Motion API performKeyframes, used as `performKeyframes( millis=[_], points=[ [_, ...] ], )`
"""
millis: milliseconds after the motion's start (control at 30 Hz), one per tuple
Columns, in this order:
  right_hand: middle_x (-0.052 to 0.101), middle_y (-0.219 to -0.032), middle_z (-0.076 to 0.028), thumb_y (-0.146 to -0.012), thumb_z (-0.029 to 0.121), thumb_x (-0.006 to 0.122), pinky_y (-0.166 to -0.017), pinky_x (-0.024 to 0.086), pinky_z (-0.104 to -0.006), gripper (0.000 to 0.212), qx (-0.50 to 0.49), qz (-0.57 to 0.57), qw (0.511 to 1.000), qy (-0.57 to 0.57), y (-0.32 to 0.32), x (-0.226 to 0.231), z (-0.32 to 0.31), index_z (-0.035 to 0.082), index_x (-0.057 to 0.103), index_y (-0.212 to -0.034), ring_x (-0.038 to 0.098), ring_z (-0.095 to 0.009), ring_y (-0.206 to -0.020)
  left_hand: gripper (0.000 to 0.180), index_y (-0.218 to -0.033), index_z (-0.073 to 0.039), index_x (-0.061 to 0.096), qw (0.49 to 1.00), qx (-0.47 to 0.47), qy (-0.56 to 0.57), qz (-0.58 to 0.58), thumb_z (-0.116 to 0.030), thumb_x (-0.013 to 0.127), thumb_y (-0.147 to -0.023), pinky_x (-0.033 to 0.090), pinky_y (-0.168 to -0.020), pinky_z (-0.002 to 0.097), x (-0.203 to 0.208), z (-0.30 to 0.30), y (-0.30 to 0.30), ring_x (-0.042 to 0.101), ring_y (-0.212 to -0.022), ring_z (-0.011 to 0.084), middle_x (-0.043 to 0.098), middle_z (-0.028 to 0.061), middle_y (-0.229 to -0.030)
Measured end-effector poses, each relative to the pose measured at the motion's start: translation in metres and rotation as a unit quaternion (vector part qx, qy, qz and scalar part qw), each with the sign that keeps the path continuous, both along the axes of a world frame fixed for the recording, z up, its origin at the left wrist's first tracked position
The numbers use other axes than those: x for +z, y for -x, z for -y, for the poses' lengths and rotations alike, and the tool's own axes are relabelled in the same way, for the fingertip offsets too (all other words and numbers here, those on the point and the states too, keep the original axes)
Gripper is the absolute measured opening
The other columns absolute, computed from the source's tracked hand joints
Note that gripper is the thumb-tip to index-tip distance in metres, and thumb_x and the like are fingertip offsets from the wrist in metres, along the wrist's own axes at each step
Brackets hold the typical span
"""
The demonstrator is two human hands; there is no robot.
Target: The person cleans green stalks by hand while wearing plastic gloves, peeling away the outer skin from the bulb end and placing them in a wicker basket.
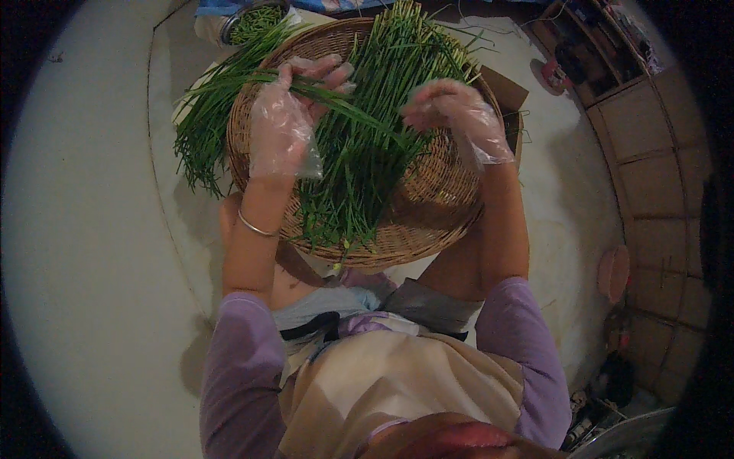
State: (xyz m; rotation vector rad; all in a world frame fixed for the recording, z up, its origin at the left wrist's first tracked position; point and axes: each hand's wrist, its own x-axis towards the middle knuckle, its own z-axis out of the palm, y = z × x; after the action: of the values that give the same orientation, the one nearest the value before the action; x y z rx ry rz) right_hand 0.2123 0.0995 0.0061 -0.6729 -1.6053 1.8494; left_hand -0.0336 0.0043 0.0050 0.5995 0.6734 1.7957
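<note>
at upper centre, the left hand [294, 115] grips a few blades [365, 116] over the pile [405, 65] in the basket [443, 180], likely to keep them apart, while the right hand [451, 111] curls nearby, its grip unclear.

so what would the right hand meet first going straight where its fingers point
The right hand would probably meet the piled green stalks in the basket first; depth is unclear.

Rough wicker basket [445, 182]; glossy clear plastic gloves [277, 128]; smooth metal bangle [256, 228]; matt cloth sleeves [527, 356]
</note>
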Motion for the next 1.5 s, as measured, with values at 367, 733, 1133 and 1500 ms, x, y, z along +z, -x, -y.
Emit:
performKeyframes(
  millis=[367, 733, 1133, 1500],
  points=[
    [0.067, -0.112, -0.013, -0.092, 0.023, 0.062, -0.093, 0.049, -0.039, 0.022, -0.355, 0.344, 0.714, -0.496, -0.046, 0.018, -0.005, 0.008, 0.069, -0.107, 0.063, -0.027, -0.108, 0.025, -0.099, -0.001, 0.051, 0.999, 0.034, -0.001, 0.017, -0.022, 0.038, -0.104, 0.053, -0.095, 0.053, 0.003, 0.0, 0.008, 0.063, -0.107, 0.0408, 0.059, 0.0276, -0.121],
    [0.063, -0.118, -0.018, -0.083, 0.016, 0.066, -0.088, 0.052, -0.039, 0.039, 0.093, 0.446, 0.802, -0.386, -0.011, 0.022, 0.036, 0.002, 0.06, -0.119, 0.063, -0.034, -0.104, 0.024, -0.103, 0.0, 0.053, 1.0, 0.015, -0.011, 0.018, -0.021, 0.043, -0.103, 0.049, -0.1, 0.0536, -0.004, -0.001, 0.006, 0.059, -0.114, 0.0401, 0.056, 0.0282, -0.126],
    [0.071, -0.098, -0.01, -0.095, 0.02, 0.058, -0.089, 0.047, -0.0309, 0.032, 0.049, 0.26, 0.95, -0.167, -0.021, 0.03, 0.04, 0.007, 0.063, -0.124, 0.065, -0.018, -0.095, 0.029, -0.103, 0.001, 0.049, 0.999, 0.048, 0.014, 0.02, -0.023, 0.033, -0.106, 0.052, -0.098, 0.0536, 0.003, -0.001, 0.006, 0.061, -0.109, 0.0407, 0.056, 0.0304, -0.124],
    [0.07, -0.097, -0.014, -0.095, 0.021, 0.056, -0.088, 0.05, -0.0336, 0.031, 0.028, 0.203, 0.954, -0.217, -0.02, 0.017, 0.036, 0.001, 0.064, -0.117, 0.066, -0.026, -0.091, 0.023, -0.105, 0.003, 0.054, 0.999, 0.011, -0.01, 0.05, -0.018, 0.052, -0.099, 0.046, -0.104, 0.054, -0.005, -0.003, 0.012, 0.055, -0.119, 0.0414, 0.052, 0.029, -0.13]
  ],
)
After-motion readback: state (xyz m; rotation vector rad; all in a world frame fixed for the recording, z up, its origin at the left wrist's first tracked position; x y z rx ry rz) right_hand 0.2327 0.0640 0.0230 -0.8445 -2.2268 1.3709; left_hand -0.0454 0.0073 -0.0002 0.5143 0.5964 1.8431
